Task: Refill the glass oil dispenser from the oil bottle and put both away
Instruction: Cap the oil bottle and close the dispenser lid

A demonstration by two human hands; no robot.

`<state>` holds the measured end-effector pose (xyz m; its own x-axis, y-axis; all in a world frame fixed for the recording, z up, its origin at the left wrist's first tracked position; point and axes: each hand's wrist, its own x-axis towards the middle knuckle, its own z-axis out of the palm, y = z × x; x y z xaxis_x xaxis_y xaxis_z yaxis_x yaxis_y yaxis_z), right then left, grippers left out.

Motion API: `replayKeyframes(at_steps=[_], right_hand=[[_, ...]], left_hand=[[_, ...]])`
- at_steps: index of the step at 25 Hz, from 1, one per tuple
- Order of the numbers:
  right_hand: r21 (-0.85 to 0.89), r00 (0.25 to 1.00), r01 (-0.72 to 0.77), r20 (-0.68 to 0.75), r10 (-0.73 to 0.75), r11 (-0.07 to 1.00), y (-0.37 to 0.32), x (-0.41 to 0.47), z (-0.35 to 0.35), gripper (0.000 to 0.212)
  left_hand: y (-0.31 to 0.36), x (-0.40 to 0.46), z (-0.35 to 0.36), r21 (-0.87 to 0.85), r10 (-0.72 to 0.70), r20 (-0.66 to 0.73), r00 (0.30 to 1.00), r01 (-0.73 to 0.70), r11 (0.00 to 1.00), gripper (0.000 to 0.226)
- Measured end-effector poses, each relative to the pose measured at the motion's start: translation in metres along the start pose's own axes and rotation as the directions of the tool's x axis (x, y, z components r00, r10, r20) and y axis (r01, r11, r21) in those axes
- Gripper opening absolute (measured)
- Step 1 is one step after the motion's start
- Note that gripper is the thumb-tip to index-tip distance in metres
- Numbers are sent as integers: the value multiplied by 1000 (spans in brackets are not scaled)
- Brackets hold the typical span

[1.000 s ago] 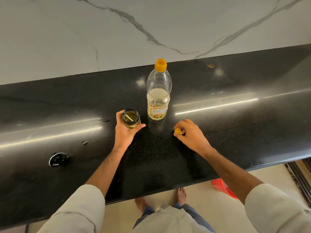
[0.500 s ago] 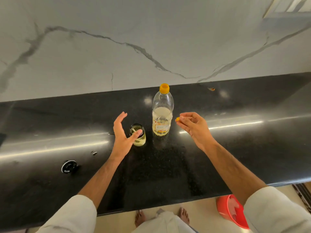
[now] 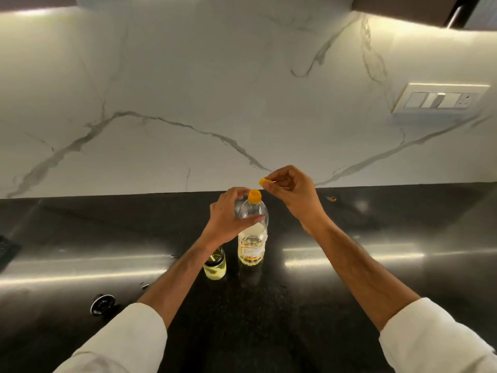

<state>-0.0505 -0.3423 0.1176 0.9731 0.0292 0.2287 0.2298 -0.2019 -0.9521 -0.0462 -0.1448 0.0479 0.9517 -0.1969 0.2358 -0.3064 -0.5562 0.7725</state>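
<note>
A clear plastic oil bottle (image 3: 252, 238) with a yellow top (image 3: 254, 196) stands upright on the black counter (image 3: 376, 278), about half full of pale oil. My left hand (image 3: 228, 216) wraps around its neck and shoulder. My right hand (image 3: 291, 193) hovers just right of the bottle top and pinches a small yellow cap (image 3: 263, 181) between thumb and fingertips. The short glass oil dispenser (image 3: 215, 267), open and holding some yellowish oil, stands left of the bottle, partly hidden under my left forearm.
A black round lid (image 3: 103, 305) lies on the counter at the left. A marble backsplash (image 3: 188, 103) rises behind the counter, with a switch plate (image 3: 441, 99) at the right. A dark object (image 3: 6, 250) shows at the far left edge.
My left hand has let go of the dispenser and taken the bottle's neck. My right hand has lifted the small yellow cap off the counter up beside the bottle top. The view has tilted upward.
</note>
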Motion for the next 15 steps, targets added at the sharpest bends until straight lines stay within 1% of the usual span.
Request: replayKeyframes(at_steps=[1, 3, 6, 8, 10, 13, 15], right_hand=[[-135, 996, 63, 66, -54, 989, -4, 4, 2, 22], [-360, 967, 198, 222, -122, 912, -8, 10, 7, 24], [-558, 910, 354, 392, -137, 751, -8, 22, 12, 28], [-635, 869, 433, 482, -110, 639, -11, 31, 13, 28], [-660, 830, 488, 554, -69, 572, -17, 38, 11, 26], [-703, 816, 493, 578, 7, 513, -28, 45, 11, 22], [-734, 824, 494, 566, 18, 467, -28, 48, 14, 26]], left_hand=[[-1, 2, 1, 8, -10, 0, 1000, 10, 1000, 59], [-1, 3, 3, -3, -45, 1, 999, 45, 999, 54], [3, 2, 4, -19, -69, -17, 997, 69, 997, 51], [5, 2, 5, -26, -90, -32, 995, 90, 996, 52], [5, 2, 5, -28, -110, -34, 993, 109, 994, 53], [7, -1, 7, -21, -124, -47, 991, 124, 992, 49], [8, -3, 9, -22, -143, -57, 988, 142, 990, 45]])
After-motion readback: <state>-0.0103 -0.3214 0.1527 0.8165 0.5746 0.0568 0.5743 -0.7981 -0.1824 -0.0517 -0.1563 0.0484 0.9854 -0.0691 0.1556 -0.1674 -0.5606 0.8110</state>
